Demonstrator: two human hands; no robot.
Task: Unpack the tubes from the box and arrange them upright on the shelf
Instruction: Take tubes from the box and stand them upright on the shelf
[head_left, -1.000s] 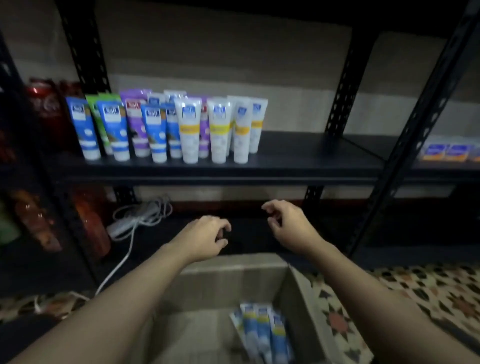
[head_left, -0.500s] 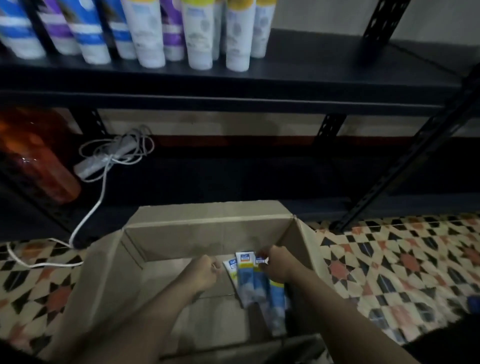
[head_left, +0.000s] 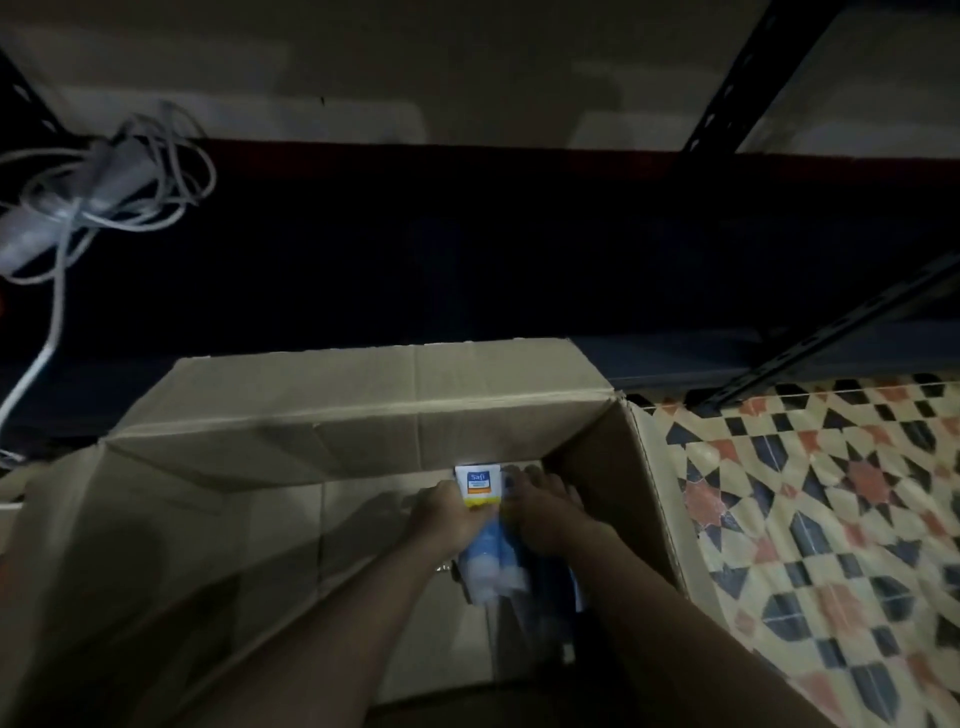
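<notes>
A: Cardboard box (head_left: 363, 415), where's the tube?
B: Inside, far-right corner: white tube (head_left: 478, 486), yellow band, left hand (head_left: 447, 514) fingers curled round its left edge. Right hand (head_left: 545, 512) lies over blue tubes (head_left: 485, 561) just beside; its grip is hidden, can't tell.

Pretty dim overall: the inside of the box (head_left: 363, 415) is swallowed by shadow, the cable (head_left: 57, 301) is smeared by blur, edges are warped.
</notes>
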